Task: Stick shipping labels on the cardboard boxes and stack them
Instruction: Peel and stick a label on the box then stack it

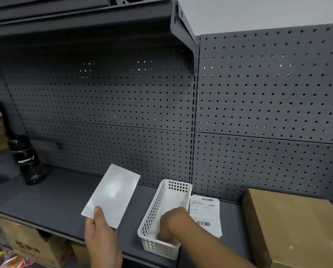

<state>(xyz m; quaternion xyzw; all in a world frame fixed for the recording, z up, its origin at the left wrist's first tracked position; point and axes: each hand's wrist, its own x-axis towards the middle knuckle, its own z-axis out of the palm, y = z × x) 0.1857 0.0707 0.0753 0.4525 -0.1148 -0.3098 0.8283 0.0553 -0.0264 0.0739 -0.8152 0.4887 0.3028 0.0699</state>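
White plastic is the thing to steer by: the slotted basket [162,219] sits on the dark grey shelf [51,202], close to its front edge, and everything else lies around it. Your right hand [171,223] is down inside the basket, fingers curled toward its floor; the basket wall hides the fingertips, so you cannot tell whether they are pinching anything. Your left hand [99,231] is just left of the basket, raised above the shelf, with the thumb clamped over the lower corner of a blank white sheet [111,194] that tilts up and away toward the pegboard [123,117]; its glossy face shows no print. Touching the basket's right side, a small stack of printed shipping labels [206,215] lies flat on the shelf, barcodes at top and bottom. Further right of the basket, past the labels, a plain cardboard box [295,227] rests on the shelf with its top facing you, and a pale scrap shows at its near right corner. Well to the left of the basket, a black bottle [27,159] marked "sport" stands upright at the back of the shelf. Below the shelf, left of the basket, a printed brown carton [32,246] sits on the lower level.
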